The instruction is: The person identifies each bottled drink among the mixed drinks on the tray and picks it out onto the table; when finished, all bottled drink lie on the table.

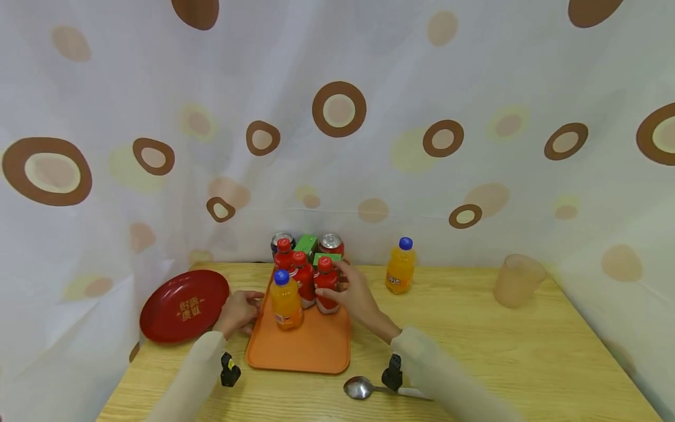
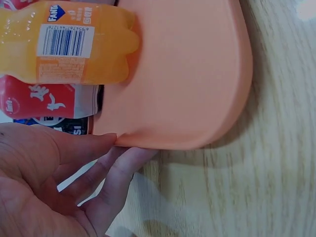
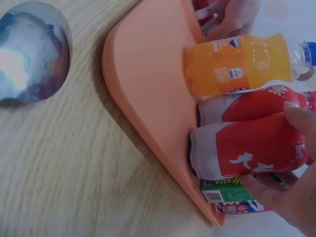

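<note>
An orange tray (image 1: 300,351) carries a group of drinks. My left hand (image 1: 239,313) pinches its left rim, thumb on top and fingers beneath, as the left wrist view shows. My right hand (image 1: 355,296) holds the nearest red bottle (image 3: 261,145) at the tray's right side, with digits on opposite sides of it. Two more red bottles (image 1: 302,278) stand to its left and behind. An orange soda bottle (image 2: 64,44) with a blue cap is upright in front of them. Green cartons (image 1: 306,247), a red can (image 1: 331,241) and a dark can (image 1: 283,238) fill the back.
A red plate (image 1: 163,310) leans at the left edge. Another orange soda bottle (image 1: 401,269) stands right of the tray, and a translucent cup (image 1: 517,284) farther right. A metal spoon (image 1: 360,387) lies in front, partly under the right forearm in the head view. A patterned curtain (image 1: 337,176) hangs behind.
</note>
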Available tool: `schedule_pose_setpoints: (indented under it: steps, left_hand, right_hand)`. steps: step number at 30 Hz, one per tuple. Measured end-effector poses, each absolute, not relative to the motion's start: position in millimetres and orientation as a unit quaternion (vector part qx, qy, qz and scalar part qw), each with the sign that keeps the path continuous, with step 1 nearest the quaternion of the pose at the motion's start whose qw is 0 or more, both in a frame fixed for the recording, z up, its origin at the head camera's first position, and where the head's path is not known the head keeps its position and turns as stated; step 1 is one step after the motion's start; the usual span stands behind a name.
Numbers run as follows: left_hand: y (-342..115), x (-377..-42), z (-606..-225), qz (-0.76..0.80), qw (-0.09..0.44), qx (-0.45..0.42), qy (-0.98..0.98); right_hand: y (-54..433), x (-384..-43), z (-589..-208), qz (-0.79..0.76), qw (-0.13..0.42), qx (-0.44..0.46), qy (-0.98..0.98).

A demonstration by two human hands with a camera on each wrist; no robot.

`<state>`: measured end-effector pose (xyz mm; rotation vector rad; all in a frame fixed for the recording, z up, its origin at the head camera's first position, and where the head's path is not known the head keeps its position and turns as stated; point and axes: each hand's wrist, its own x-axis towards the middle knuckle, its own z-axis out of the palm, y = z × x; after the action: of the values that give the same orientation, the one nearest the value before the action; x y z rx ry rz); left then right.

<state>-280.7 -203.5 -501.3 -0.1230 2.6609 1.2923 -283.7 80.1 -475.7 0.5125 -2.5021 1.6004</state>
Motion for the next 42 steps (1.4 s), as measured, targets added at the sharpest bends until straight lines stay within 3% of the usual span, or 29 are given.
schedule_pose_setpoints:
  steps: [6,17,32,42]
  left_hand:
    - [-199,-281,-502,0.400,0.075,-0.031,0.913]
    - [-194,-275,-506,0.410,0.092,-0.023,0.907]
    - [-188,-272,-511,0.391,0.071,-0.009,0.917]
    - [-205,-276,-505,0.419,0.106,-0.022,0.901]
  right_hand:
    - [83,-282,-479,0.512,0.080,0.178,-0.837]
    - [94,-276,-483,0.525,0.043,0.166,-0.833]
    - [104,-268,-488,0.549,0.027,0.154,-0.821]
    - [142,-248,-447,0.595,0.072,0.105,-0.794]
